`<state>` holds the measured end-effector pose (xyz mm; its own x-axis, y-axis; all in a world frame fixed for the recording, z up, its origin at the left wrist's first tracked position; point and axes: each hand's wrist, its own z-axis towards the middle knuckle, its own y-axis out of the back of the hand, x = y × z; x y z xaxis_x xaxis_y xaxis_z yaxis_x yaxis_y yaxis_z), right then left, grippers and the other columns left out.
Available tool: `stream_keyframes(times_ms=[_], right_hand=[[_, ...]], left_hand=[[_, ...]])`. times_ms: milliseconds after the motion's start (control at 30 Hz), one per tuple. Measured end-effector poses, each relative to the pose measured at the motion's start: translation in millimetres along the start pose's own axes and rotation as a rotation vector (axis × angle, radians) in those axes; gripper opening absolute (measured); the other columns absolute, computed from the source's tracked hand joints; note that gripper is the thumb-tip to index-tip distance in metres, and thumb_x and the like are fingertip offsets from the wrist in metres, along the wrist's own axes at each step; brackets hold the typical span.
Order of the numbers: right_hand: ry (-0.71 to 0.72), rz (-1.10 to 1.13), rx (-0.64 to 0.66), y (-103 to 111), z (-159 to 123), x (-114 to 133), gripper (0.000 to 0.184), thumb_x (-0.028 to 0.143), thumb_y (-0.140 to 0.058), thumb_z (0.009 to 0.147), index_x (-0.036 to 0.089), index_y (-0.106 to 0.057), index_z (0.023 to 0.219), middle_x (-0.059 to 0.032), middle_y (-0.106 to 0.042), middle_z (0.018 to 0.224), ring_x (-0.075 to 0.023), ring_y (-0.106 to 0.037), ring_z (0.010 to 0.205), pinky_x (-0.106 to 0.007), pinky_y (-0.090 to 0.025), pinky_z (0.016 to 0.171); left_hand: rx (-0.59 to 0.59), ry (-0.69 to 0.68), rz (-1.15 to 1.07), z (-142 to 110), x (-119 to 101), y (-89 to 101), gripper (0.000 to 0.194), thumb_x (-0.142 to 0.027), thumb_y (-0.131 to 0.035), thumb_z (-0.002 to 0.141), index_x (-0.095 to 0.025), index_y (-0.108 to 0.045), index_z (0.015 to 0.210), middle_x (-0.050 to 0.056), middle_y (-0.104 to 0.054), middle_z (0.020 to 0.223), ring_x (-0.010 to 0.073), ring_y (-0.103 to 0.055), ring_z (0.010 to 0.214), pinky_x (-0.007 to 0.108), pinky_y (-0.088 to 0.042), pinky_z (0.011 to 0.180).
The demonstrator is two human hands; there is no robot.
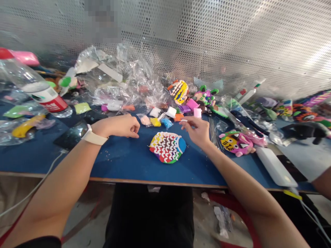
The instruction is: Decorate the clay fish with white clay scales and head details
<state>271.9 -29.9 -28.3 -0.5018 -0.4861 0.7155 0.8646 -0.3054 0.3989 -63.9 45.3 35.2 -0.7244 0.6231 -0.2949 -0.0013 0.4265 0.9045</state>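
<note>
On the blue tabletop in front of me lies a fish-shaped modelling-clay piece (167, 148), with rainbow colours, white wavy strips and a blue end at the right. My right hand (198, 130) hovers just beyond its blue end, thumb and finger pinched on a small white piece of clay (183, 120). Up and to the left of the fish is my left hand (124, 126), closed with the fingers curled under. Whether anything sits in those fingers is hidden. Neither hand touches the fish. Small clay packets, among them a yellow one (155, 122) and a blue one (167, 123), lie between the hands.
Crumpled clear bags (134, 75) pile up along the perforated metal wall. A bottle (43, 93) stands at left beside a dark phone (72, 134). To the right are a pink-and-yellow clay animal (236, 143) and a white power bank (276, 167). Another person's arm (323, 182) shows at the right edge.
</note>
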Motion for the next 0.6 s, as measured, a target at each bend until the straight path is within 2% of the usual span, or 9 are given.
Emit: stream_keyframes(times_ms=[133,267,400,500,600], right_hand=[[-0.019,-0.019,-0.027,1.2,-1.9,-0.5,0.025,0.044,-0.068,0.101,0.022,-0.08,0.095,-0.0004,-0.074,0.069,-0.0148,-0.067,0.051,-0.029,-0.055,0.056],[-0.001,-0.09,-0.08,3.5,-0.9,-1.1,0.026,0.043,-0.068,0.101,0.021,-0.076,0.091,0.0033,-0.063,0.057,-0.0133,-0.06,0.046,-0.028,-0.05,0.053],[-0.011,-0.032,-0.026,2.3,1.7,1.1,0.028,0.043,-0.062,0.105,0.02,-0.075,0.11,-0.0014,-0.074,0.073,-0.0156,-0.071,0.059,-0.028,-0.057,0.059],[0.002,0.026,0.004,0.2,3.8,1.6,0.034,0.042,-0.06,0.105,0.019,-0.073,0.126,-0.0044,-0.079,0.083,-0.0168,-0.075,0.064,-0.028,-0.059,0.058],[0.01,0.04,0.019,-0.8,5.1,-0.5,0.033,0.043,-0.063,0.104,0.02,-0.077,0.124,-0.0069,-0.082,0.091,-0.017,-0.076,0.065,-0.028,-0.06,0.058]], left_hand=[[-0.054,-0.013,0.037,2.1,2.3,-2.5,0.024,-0.042,-0.068,0.092,-0.022,-0.073,0.08,0.002,-0.07,0.07,0.0165,-0.058,0.058,0.03,-0.031,0.059],[-0.023,0.001,0.009,2.3,4.1,-2.8,0.02,-0.041,-0.067,0.093,-0.022,-0.073,0.089,0.001,-0.07,0.073,0.0162,-0.059,0.059,0.03,-0.032,0.06],[0.011,0.045,0.01,0.6,1.0,1.0,0.024,-0.045,-0.067,0.094,-0.022,-0.075,0.097,0.002,-0.07,0.076,0.016,-0.059,0.06,0.029,-0.032,0.059],[-0.001,0.056,0.031,-1.3,-6.1,6.1,0.029,-0.048,-0.064,0.097,-0.021,-0.075,0.099,0.002,-0.068,0.075,0.0156,-0.057,0.058,0.029,-0.032,0.058],[-0.043,0.064,0.095,-3.1,-14.2,9.3,0.026,-0.042,-0.063,0.098,-0.02,-0.072,0.088,0.002,-0.068,0.071,0.0158,-0.057,0.056,0.029,-0.031,0.058]])
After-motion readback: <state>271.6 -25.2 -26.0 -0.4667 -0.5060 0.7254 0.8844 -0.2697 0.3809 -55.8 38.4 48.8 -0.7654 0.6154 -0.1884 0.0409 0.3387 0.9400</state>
